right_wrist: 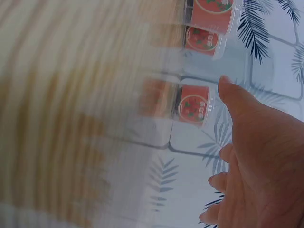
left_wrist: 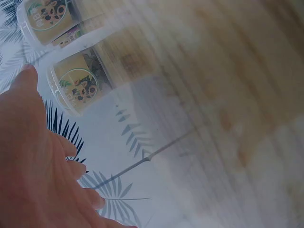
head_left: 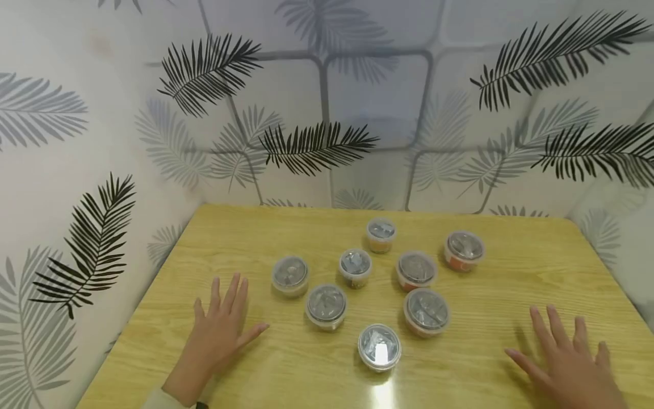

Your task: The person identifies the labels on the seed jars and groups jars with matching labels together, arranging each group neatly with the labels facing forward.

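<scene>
Several small round lidded plastic tubs stand on a wood-grain table (head_left: 475, 352). My left hand (head_left: 219, 326) has its fingers spread over the left part of the table and holds nothing. Nearest to it are a tub (head_left: 290, 275) at the left and another tub (head_left: 326, 307) beside that. In the left wrist view a tub (left_wrist: 78, 83) shows a yellow label. My right hand (head_left: 569, 358), fingers spread and holding nothing, is at the front right. A tub (head_left: 427, 312) is closest on its side. The right wrist view shows a tub (right_wrist: 194, 105) with a red label.
More tubs stand around the middle: one (head_left: 381, 234) at the back, one (head_left: 355, 267) before it, one (head_left: 416, 271) to the right, one (head_left: 464, 250) farther right, one (head_left: 379, 347) at the front. A wall (head_left: 368, 102) with leaf patterns rises behind the table.
</scene>
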`<state>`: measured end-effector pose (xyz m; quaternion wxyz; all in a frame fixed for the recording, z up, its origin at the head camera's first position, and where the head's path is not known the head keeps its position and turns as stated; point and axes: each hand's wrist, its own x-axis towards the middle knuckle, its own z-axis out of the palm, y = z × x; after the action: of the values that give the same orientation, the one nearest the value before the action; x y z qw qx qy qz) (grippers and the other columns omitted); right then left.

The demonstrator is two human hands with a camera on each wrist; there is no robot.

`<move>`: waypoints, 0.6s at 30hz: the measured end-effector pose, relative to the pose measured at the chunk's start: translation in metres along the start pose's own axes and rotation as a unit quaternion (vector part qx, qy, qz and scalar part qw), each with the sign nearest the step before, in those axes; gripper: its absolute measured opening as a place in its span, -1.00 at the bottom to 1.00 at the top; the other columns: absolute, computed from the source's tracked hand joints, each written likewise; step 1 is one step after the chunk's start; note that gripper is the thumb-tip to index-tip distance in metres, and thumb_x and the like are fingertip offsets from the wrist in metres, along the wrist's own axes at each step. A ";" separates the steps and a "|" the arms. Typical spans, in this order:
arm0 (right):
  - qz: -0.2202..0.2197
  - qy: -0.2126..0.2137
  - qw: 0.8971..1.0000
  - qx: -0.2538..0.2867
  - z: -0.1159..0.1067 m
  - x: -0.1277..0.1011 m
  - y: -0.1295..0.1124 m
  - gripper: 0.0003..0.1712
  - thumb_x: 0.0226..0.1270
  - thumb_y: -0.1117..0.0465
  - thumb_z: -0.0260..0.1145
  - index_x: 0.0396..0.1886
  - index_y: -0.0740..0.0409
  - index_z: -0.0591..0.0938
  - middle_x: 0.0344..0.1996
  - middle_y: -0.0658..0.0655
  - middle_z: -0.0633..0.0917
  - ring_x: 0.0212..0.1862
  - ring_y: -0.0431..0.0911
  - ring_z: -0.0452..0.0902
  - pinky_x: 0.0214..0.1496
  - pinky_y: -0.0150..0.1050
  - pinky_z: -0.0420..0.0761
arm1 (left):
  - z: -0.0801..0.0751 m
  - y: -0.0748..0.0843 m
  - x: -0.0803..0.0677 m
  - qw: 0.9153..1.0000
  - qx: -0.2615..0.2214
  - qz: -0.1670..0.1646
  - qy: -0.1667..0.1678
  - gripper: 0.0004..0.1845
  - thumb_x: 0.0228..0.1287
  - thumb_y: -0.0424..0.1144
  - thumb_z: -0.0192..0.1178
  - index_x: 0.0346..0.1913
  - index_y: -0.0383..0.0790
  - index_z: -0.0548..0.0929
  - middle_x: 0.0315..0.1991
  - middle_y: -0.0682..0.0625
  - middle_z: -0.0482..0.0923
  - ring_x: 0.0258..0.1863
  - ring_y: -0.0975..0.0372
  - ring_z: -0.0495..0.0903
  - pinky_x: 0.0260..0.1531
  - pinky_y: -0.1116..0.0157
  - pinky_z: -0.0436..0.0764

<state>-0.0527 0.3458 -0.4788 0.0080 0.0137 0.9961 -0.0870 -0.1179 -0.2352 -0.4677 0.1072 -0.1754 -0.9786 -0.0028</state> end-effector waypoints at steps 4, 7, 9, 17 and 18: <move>-0.029 0.017 0.999 -0.007 -0.003 0.001 -0.013 0.06 0.25 -0.39 0.01 0.48 0.11 -0.17 0.37 0.46 -0.05 0.26 0.56 -0.30 0.02 0.56 -0.31 | -0.001 0.006 -0.001 1.000 -0.008 0.009 0.001 0.00 0.17 0.41 -0.09 0.44 -0.28 0.00 0.44 -0.18 -0.10 0.33 -0.27 -0.07 -0.03 -0.44 0.13; -0.066 0.057 0.996 -0.009 -0.007 -0.001 -0.021 -0.02 0.28 -0.29 0.09 0.48 0.09 -0.07 0.37 0.41 0.03 0.30 0.48 -0.25 0.11 0.51 -0.25 | -0.004 0.012 0.000 1.000 -0.023 0.014 -0.005 -0.01 0.20 0.40 -0.11 0.45 -0.25 -0.05 0.46 -0.13 -0.16 0.36 -0.20 -0.09 0.03 -0.39 0.13; -0.103 0.103 0.989 -0.007 -0.009 -0.001 -0.026 -0.08 0.26 -0.19 0.18 0.46 0.08 0.05 0.36 0.37 0.13 0.34 0.40 -0.16 0.16 0.46 -0.12 | -0.005 0.018 0.001 0.999 -0.032 0.019 -0.006 -0.03 0.23 0.38 -0.12 0.46 -0.25 -0.07 0.46 -0.12 -0.16 0.38 -0.14 -0.07 0.08 -0.33 0.16; -0.239 0.260 0.935 0.032 -0.022 0.004 -0.059 -0.39 0.34 -0.20 0.04 0.10 0.16 0.56 0.06 0.24 0.54 0.09 0.19 0.40 -0.18 0.23 0.43 | -0.017 0.042 0.002 0.987 -0.071 0.095 0.107 -0.23 0.32 0.18 -0.03 0.38 -0.33 0.18 0.32 -0.15 0.24 0.14 0.02 0.43 -0.07 0.05 0.54; -0.249 0.259 0.932 0.043 -0.023 0.004 -0.064 -0.42 0.35 -0.18 0.05 0.08 0.17 0.58 0.04 0.23 0.55 0.06 0.18 0.41 -0.19 0.20 0.44 | -0.018 0.045 0.002 0.983 -0.079 0.107 0.128 -0.27 0.33 0.14 -0.01 0.35 -0.32 0.24 0.29 -0.14 0.30 0.08 0.04 0.48 -0.14 0.08 0.57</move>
<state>-0.0586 0.2866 -0.4450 -0.2728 -0.2122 0.9304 -0.1220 -0.1005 -0.1931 -0.4512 0.2167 -0.2848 -0.9293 -0.0910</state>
